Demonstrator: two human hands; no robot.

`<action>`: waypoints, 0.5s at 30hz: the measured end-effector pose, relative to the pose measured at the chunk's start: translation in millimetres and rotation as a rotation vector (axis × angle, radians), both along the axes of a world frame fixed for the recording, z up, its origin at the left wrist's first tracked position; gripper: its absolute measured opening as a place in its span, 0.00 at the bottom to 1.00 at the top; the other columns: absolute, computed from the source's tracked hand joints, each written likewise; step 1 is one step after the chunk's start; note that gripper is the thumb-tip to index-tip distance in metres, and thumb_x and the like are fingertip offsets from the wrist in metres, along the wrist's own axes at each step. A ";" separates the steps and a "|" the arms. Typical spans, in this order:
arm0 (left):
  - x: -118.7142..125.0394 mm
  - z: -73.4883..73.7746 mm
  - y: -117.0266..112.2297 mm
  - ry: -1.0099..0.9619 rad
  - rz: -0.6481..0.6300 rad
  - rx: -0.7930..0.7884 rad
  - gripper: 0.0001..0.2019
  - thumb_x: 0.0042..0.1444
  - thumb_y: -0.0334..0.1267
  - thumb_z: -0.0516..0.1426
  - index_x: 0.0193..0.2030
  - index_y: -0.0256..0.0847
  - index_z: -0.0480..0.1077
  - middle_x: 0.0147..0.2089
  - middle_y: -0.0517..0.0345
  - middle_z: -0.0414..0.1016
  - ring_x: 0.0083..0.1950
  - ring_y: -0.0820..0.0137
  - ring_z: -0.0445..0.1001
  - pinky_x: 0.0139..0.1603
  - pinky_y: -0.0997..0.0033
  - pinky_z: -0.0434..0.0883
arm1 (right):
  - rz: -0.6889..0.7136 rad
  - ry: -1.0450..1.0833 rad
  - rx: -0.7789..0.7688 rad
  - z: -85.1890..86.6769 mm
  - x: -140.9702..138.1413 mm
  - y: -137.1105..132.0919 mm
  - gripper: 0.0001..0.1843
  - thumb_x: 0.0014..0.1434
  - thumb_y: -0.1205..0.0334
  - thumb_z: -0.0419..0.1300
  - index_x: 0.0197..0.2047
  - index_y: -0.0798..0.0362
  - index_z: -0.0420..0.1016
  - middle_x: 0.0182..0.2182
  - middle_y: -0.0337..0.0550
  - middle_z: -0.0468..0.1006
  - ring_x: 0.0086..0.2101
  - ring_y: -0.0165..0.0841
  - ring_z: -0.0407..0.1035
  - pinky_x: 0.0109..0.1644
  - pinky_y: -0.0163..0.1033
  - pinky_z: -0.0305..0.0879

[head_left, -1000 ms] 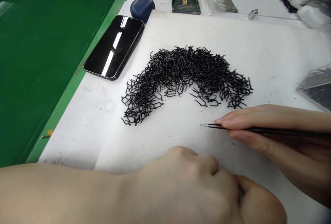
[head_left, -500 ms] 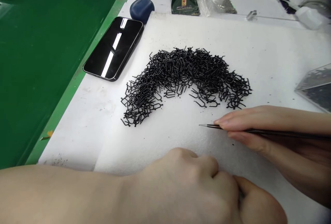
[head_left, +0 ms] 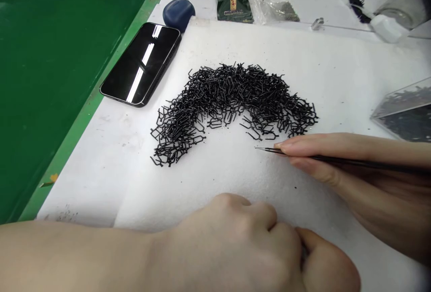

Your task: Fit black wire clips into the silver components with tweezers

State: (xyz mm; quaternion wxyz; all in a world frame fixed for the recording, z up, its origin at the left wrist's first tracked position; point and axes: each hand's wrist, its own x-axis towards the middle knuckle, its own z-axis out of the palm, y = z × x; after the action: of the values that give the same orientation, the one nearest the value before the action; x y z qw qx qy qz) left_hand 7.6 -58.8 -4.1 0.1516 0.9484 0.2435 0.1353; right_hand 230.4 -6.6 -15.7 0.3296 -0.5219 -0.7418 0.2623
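Tweezers (head_left: 296, 157) tip nearer black wire clips (head_left: 232, 103) | right hand (head_left: 340, 157) fingers (head_left: 289, 148) clamped on tweezers, clips just beyond

A green desk (head_left: 60, 81) carries a white foam sheet (head_left: 208, 184) with an arched heap of bent black wire pieces (head_left: 232, 99) on it. A black smartphone (head_left: 139, 65), navy rounded case (head_left: 178, 14), green packet (head_left: 234, 5) and clear plastic box (head_left: 406, 114) lie near the sheet's edges.

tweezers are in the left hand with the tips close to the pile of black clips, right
Not quite: the head view shows the tweezers in the right hand, not the left hand. Their tips are close to the pile of black clips, as you said.
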 end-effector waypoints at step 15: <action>1.5 18.9 28.1 0.066 -0.121 -0.213 0.12 0.79 0.33 0.66 0.39 0.41 0.77 0.25 0.69 0.73 0.19 0.73 0.63 0.16 0.68 0.69 | 0.006 0.050 -0.075 -0.7 3.5 3.6 0.10 0.68 0.48 0.76 0.48 0.17 0.96 0.50 0.18 0.96 0.46 0.49 0.95 0.54 0.49 0.98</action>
State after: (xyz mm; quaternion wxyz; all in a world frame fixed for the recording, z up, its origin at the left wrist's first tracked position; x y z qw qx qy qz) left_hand 9.1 -30.6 14.7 0.2514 0.9437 0.2039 0.0679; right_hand 233.9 -3.0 -16.4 0.3276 -0.5250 -0.7243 0.3040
